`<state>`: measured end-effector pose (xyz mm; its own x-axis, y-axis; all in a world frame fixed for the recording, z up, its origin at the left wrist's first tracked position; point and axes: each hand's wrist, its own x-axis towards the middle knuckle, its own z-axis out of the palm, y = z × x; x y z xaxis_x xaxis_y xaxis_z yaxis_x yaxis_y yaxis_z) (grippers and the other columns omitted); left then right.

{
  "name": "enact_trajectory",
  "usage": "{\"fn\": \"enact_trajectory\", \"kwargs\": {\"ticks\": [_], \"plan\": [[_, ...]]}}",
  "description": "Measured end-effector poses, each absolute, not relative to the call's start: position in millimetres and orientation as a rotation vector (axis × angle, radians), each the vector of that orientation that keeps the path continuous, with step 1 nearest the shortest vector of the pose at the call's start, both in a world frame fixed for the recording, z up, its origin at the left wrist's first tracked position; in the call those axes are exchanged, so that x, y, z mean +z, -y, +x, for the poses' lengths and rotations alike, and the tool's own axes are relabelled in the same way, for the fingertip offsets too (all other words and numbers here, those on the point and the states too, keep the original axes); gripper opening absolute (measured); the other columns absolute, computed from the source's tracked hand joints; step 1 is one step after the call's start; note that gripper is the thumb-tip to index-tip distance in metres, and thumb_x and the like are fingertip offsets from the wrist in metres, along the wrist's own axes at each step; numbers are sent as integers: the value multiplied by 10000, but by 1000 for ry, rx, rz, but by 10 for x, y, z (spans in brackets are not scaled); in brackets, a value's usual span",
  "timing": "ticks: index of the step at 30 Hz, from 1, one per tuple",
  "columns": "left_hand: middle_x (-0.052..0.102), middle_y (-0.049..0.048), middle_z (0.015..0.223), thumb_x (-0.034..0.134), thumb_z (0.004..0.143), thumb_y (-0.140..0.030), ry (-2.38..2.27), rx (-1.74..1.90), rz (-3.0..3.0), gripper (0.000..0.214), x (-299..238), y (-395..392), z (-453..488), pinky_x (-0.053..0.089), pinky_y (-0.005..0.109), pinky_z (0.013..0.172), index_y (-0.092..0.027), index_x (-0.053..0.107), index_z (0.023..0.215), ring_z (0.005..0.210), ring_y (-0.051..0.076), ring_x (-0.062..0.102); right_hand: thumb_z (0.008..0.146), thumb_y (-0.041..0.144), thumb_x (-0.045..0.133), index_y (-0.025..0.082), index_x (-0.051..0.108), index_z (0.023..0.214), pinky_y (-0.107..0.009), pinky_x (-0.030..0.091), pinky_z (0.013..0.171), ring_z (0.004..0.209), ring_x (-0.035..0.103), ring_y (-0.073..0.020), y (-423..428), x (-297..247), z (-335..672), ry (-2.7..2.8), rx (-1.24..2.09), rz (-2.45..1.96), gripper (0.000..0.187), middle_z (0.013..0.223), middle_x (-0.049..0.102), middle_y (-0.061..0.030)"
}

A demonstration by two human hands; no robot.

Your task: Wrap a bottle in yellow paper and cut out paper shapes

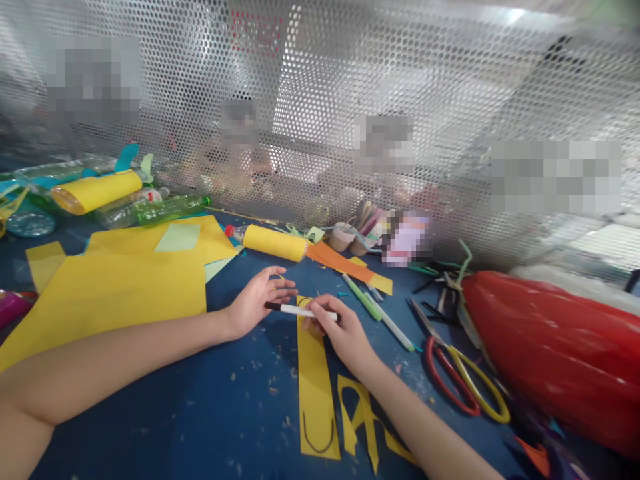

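Note:
My right hand (336, 325) grips a white marker (300, 311), which lies nearly level with its black end pointing left. Close to that end is my left hand (263, 301), fingers stretched apart and wrapped round nothing; whether it touches the marker I cannot tell. Below both hands a yellow paper strip (316, 380) rests on the dark blue table (240, 413). A black U-shaped curve is drawn at the strip's near end, and another curve shows partly at its far end beside my right fingers. Yellow cut-out scraps (367, 420) lie to the right of the strip.
Large yellow sheets (145, 287) cover the left side. Behind them lie plastic bottles (170, 208), one wrapped in yellow paper (275, 243). Red-and-yellow-handled scissors (453, 373), green sticks (363, 297) and a red plastic bag (550, 347) are on the right. A perforated metal screen (320, 87) borders the back.

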<state>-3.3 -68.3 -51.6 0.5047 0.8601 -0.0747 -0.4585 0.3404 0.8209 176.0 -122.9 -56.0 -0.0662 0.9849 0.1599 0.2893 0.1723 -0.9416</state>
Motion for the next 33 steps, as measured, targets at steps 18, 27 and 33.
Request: {"fn": "enact_trajectory", "kwargs": {"ticks": [18, 27, 33], "plan": [[624, 54, 982, 323, 896, -531, -554, 876, 923, 482, -566, 716, -22, 329, 354, 970, -224, 467, 1237, 1061, 210, 530, 902, 426, 442, 220, 449, 712, -240, 399, 564, 549, 487, -118, 1286, -500, 1621, 1660, 969, -1234, 281, 633, 617, 13], [582, 57, 1014, 425, 869, -435, -870, 1128, 1537, 317, -614, 624, -69, 384, 355, 937, -214, 513, 1079, 1011, 204, 537, 902, 291, 390, 198, 578, 976, -297, 452, 678, 758, 634, -208, 1077, -279, 2133, 1823, 100, -1749, 222, 817, 690, -59], [560, 93, 1047, 476, 844, -327, -987, 972, 2202, 268, -612, 664, -101, 379, 431, 947, -204, 603, 1045, 1049, 255, 480, 853, 87, 373, 88, 617, 1070, -328, 419, 831, 906, 645, -247, 1003, -216, 2620, 2001, -436, -2317, 326, 952, 699, -160]]}}
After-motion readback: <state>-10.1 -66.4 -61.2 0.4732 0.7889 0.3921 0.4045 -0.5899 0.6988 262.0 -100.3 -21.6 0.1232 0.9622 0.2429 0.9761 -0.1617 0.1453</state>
